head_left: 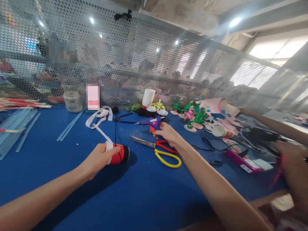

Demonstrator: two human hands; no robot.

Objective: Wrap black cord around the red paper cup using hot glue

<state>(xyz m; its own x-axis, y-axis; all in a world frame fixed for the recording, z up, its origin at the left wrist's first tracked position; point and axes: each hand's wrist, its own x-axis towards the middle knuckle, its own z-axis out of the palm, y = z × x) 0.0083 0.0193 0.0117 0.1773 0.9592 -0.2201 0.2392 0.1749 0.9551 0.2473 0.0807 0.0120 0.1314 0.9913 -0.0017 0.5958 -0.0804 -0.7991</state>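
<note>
My left hand [97, 160] is wrapped round a paper cup [118, 154] lying on its side, covered in red with a black band at one end and white at the other. A white ribbon [103, 133] runs from the cup to a loose tangle behind it, and a black cord hangs over it. My right hand [168, 133] closes on the handle of a blue glue gun [149, 122] with an orange trigger and a lit red light; its nozzle points left. Just below lie scissors [154, 146] with one red and one yellow handle loop, blades parted.
Glue sticks [18, 125] and a glass jar [72, 102] stand left. Stacked white cups [148, 98] are at the back. Green and pink craft pieces [196, 117] and a purple power strip [244, 162] lie right, near another person's hand [292, 150]. A perforated metal screen [134, 48] rises behind.
</note>
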